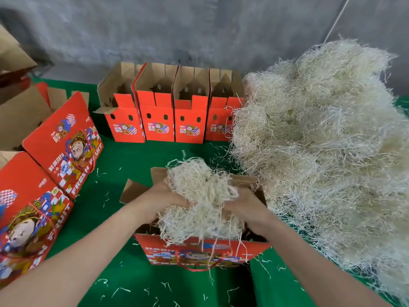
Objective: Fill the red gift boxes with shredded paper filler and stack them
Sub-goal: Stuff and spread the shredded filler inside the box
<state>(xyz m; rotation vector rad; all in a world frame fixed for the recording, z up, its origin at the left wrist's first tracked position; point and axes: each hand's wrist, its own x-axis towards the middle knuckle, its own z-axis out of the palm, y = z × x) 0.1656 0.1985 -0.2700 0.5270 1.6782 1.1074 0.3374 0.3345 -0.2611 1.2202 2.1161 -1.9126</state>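
Looking down over a person's two bare forearms at an open red gift box (199, 254) standing on a green table (132, 156). Both hands meet directly over the box's mouth and hold one clump of shredded paper (197, 191) between them. The left hand (163, 200) grips it from the left and the right hand (245, 207) from the right. The fingers of both are curled into the pale strands and partly buried, so their tips cannot be made out. The clump's lower part already hangs inside the box, and a few strands trail over the front wall. The box's long side runs left to right, the same way as the line between the hands. Its opening lies straight below the fingers, with neither hand nearer than the other, so the next move looks like a plain downward push to seat the paper. To the right of the box, reaching its right wall, rises a big heap of shredded paper (321, 140). Behind the box, well apart, a row of four red boxes (172, 127) stands side by side with tops open and no paper showing in them. To the left of the box, two closed red boxes (66, 147) printed with a cartoon figure lie at a slant, with brown cartons (17, 116) beyond them. Loose strands (119, 290) dot the table around the box.
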